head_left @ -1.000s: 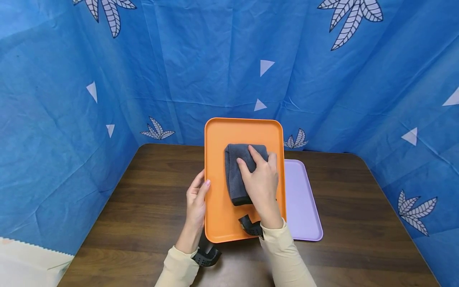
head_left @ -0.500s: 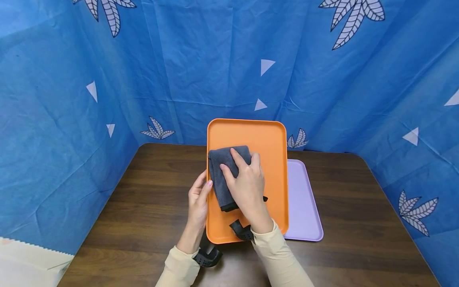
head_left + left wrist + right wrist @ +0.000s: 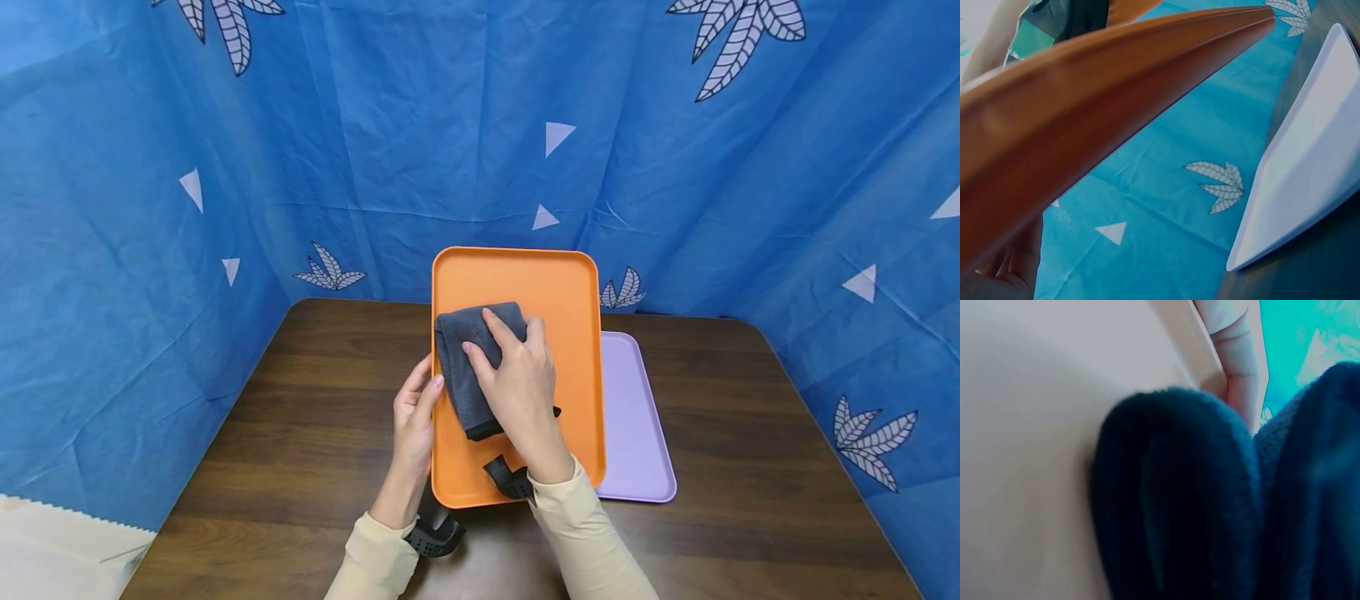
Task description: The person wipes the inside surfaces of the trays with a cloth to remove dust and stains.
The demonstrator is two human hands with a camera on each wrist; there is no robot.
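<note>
An orange tray (image 3: 555,287) is held up in front of me, its inner face toward the head camera. My left hand (image 3: 411,417) grips its left rim, thumb on the front side and fingers behind, partly hidden. On the tray's left half lies a folded grey cloth (image 3: 459,367) with a black hem. My right hand (image 3: 521,387) holds this cloth against the tray, thumb and index finger spread over it; the other fingers are mostly hidden. In the right wrist view, the thick folds of the cloth (image 3: 1179,487) touch or nearly touch the tray surface (image 3: 1029,425).
A lilac tray (image 3: 637,425) lies on the brown wooden table (image 3: 750,467), to the right and partly behind the orange one. Blue patterned curtain (image 3: 420,150) hangs around the table's back and sides. Black wrist-camera mounts (image 3: 435,537) sit at both wrists.
My right hand and the cloth have moved left across the orange tray, from its middle to its left rim, then hardly shifted. The tray has drifted slightly right.
</note>
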